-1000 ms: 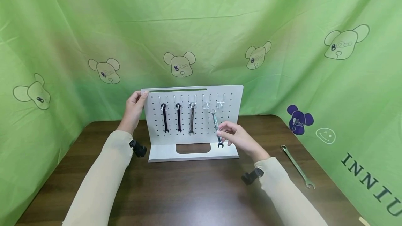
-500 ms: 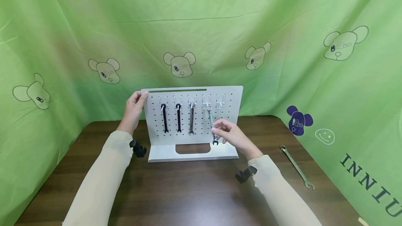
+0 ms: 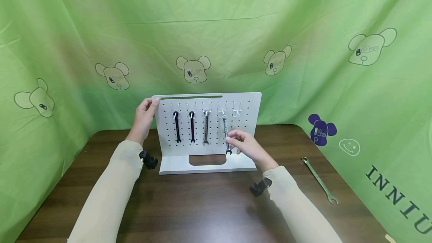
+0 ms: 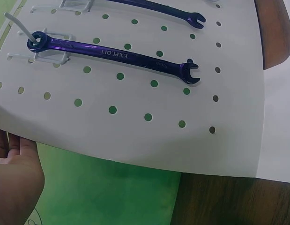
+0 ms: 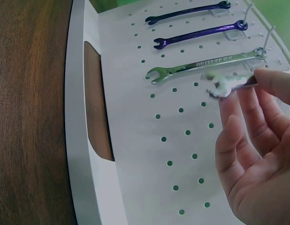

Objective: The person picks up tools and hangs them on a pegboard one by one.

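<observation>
My left hand (image 3: 141, 123) grips the upper left corner of a white pegboard stand (image 3: 182, 164), thumb on the front face. Between thumb and fingers, my right hand (image 3: 248, 147) pinches a shiny silver combination wrench (image 3: 225, 129). Its ring end is up at the fourth hook (image 3: 222, 113), and its open jaw points down. Three wrenches hang to the left of it: a dark purple wrench (image 4: 116, 55), a second dark wrench (image 3: 192, 127) and a silver wrench (image 5: 205, 64). The fifth hook (image 3: 237, 111), at the right, carries nothing.
Another silver wrench (image 3: 319, 179) lies on the brown wooden table (image 3: 189, 205), right of the stand and beside my right forearm. Green cloth (image 3: 229, 40) with bear prints hangs behind the table and along its sides.
My right hand has carried the wrench left and slightly up, from below the fifth hook to the fourth, and it now hangs more upright. The left hand has stayed on the pegboard corner.
</observation>
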`<state>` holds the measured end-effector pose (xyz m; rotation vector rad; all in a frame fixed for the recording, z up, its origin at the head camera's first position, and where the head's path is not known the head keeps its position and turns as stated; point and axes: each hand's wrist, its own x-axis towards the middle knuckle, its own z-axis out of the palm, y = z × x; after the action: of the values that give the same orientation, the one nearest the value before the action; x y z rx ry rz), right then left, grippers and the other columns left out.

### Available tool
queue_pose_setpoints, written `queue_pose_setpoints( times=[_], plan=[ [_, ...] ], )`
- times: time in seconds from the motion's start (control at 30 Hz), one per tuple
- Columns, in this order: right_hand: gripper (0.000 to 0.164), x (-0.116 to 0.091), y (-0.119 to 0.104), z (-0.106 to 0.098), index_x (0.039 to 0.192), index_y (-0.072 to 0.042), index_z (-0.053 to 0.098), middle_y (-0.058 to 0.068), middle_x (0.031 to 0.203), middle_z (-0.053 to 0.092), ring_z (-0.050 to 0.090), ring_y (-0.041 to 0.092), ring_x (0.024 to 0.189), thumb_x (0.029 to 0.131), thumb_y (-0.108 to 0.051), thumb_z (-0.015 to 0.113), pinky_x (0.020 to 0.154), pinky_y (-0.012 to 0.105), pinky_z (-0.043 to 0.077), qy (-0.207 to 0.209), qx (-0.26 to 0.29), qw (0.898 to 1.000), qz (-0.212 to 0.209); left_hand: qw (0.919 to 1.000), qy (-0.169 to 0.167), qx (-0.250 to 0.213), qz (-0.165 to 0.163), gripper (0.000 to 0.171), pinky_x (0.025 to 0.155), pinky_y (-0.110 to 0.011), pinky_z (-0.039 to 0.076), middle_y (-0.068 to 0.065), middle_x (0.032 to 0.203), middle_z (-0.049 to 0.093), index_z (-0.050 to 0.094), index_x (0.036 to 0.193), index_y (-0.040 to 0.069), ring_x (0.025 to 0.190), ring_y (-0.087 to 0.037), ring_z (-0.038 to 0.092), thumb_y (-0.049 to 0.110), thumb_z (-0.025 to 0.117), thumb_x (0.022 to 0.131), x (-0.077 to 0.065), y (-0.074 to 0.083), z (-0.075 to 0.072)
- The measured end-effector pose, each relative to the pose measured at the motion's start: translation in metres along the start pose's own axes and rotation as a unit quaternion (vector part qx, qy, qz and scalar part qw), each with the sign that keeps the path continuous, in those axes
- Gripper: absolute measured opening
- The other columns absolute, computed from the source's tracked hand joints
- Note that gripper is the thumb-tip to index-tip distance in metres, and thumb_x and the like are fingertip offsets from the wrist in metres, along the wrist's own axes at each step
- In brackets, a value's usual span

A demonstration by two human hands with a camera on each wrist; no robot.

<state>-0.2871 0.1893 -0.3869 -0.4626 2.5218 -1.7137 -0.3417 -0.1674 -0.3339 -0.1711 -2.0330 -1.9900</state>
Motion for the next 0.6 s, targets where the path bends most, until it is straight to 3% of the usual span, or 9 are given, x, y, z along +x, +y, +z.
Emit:
queue_pose_setpoints(
  times=[0.13, 0.3, 0.4, 0.6],
  plan=[
    [0.033, 0.0033, 0.001, 0.0023, 0.12, 0.003, 0.061, 0.008, 0.094, 0.063, 0.058, 0.018, 0.086, 0.101, -0.024, 0.063, 0.066, 0.028, 0.049, 0.004, -0.01, 1.0, 0.01, 1.0, 0.001, -0.003, 0.004, 0.029, 0.083, -0.029, 0.039, 0.001, 0.1, 0.052, 0.058, 0.107, 0.013, 0.091, -0.013, 0.047, 0.041, 0.056, 0.103, -0.0003, 0.0004, 0.0004],
    [0.035, 0.007, 0.0035, 0.005, 0.122, 0.006, 0.06, 0.018, 0.113, 0.066, 0.056, 0.018, 0.096, 0.103, -0.023, 0.059, 0.075, 0.031, 0.048, 0.009, -0.004, 1.0, 0.013, 1.0, 0.001, 0.002, 0.002, 0.031, 0.084, -0.03, 0.039, 0.001, 0.1, 0.052, 0.058, 0.109, 0.012, 0.092, -0.013, 0.046, 0.043, 0.056, 0.102, -0.0001, -0.0006, -0.0004],
    [0.035, 0.0087, 0.0053, 0.0061, 0.125, 0.007, 0.058, 0.021, 0.125, 0.064, 0.057, 0.024, 0.107, 0.104, -0.022, 0.056, 0.085, 0.038, 0.049, 0.011, 0.01, 1.0, 0.013, 1.0, 0.001, 0.001, 0.001, 0.032, 0.085, -0.03, 0.039, 0.0, 0.1, 0.052, 0.058, 0.109, 0.011, 0.092, -0.013, 0.047, 0.043, 0.056, 0.102, 0.0, -0.001, -0.0005],
    [0.037, 0.0092, 0.0049, 0.0057, 0.13, 0.006, 0.055, 0.022, 0.127, 0.062, 0.057, 0.034, 0.118, 0.105, -0.021, 0.054, 0.091, 0.04, 0.049, 0.02, 0.024, 0.999, 0.019, 1.0, 0.001, 0.001, 0.0, 0.031, 0.085, -0.03, 0.039, 0.0, 0.101, 0.052, 0.058, 0.108, 0.012, 0.092, -0.013, 0.047, 0.043, 0.056, 0.102, 0.0003, 0.0001, 0.0002]
  ],
)
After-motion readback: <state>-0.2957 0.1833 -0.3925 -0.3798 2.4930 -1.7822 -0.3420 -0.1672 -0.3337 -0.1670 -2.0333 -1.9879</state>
